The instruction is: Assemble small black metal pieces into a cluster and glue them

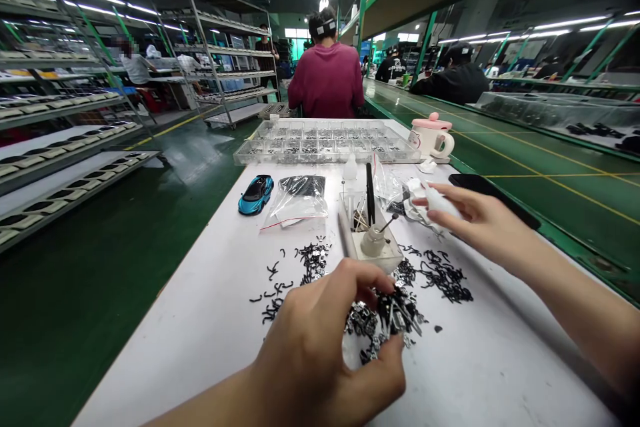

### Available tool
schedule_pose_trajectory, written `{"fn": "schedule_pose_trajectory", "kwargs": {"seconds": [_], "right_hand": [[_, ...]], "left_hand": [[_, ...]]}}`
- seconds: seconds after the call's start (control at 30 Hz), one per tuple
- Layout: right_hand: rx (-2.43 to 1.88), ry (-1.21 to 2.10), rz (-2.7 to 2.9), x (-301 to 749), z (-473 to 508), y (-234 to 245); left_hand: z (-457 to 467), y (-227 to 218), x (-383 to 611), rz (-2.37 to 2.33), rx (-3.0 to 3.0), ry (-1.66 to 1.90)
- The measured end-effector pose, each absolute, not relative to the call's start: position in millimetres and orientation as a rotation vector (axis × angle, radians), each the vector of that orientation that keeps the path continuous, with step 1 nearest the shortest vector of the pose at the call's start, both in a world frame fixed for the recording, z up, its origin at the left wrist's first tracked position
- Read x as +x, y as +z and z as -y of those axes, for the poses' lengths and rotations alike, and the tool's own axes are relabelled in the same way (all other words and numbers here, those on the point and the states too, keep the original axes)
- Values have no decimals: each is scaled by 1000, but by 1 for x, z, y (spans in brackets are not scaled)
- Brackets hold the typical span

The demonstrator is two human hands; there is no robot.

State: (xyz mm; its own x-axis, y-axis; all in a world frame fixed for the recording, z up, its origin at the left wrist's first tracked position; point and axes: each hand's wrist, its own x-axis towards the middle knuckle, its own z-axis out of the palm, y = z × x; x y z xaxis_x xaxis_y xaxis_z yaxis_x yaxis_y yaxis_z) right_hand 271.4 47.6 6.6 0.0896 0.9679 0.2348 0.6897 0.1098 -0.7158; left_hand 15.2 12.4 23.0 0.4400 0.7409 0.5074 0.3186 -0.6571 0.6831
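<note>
Over the middle of the white table, my left hand (325,333) is closed, with a small black-and-silver part (396,312) between thumb and fingers. Its exact kind is unclear against the loose pieces behind it. My right hand (475,217) is closed around a small white squeeze bottle (441,201), whose tip points left over crumpled white tissue. Between the hands and farther back stands a clear box (350,247) holding a glass jar (374,240) and black tweezers (370,193). Small black curved pieces (450,280) lie to its right, and more black pieces (314,260) to its left.
A compartmented clear tray (325,143) of small parts spans the table's back. A lidded pink-and-white mug (431,137) stands at its right. A blue toy car (256,195) and a plastic bag (299,200) lie left. A dark phone-like slab (495,200) lies beyond my right hand.
</note>
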Motion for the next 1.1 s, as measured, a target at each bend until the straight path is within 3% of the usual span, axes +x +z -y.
{"fn": "schedule_pose_trajectory", "kwargs": {"seconds": [0.13,0.27,0.4,0.57,0.73,0.83,1.0,1.1], "right_hand": [[-1617,709,1769,275,-61,-22],[-1625,708,1775,278,-63,-32],[-1652,599,1752,290,-60,-21],[-1677,230,1823,282,-29,9],[-1372,474,2247,241,6,18],[-1398,370,1973,225,3,10],[-1280,689,1641,208,-21,1],[-1196,681,1592,202,-26,6]], "left_hand": [[-9,11,5,-844,2228,1125],[-10,7,2,-815,2221,1131],[-11,7,3,-827,2202,1125],[-11,9,2,-844,2204,1102],[-13,10,2,-864,2188,1085],[-16,9,3,-885,2161,1122],[-15,5,6,-910,2106,1072],[-12,2,8,-873,2097,1063]]}}
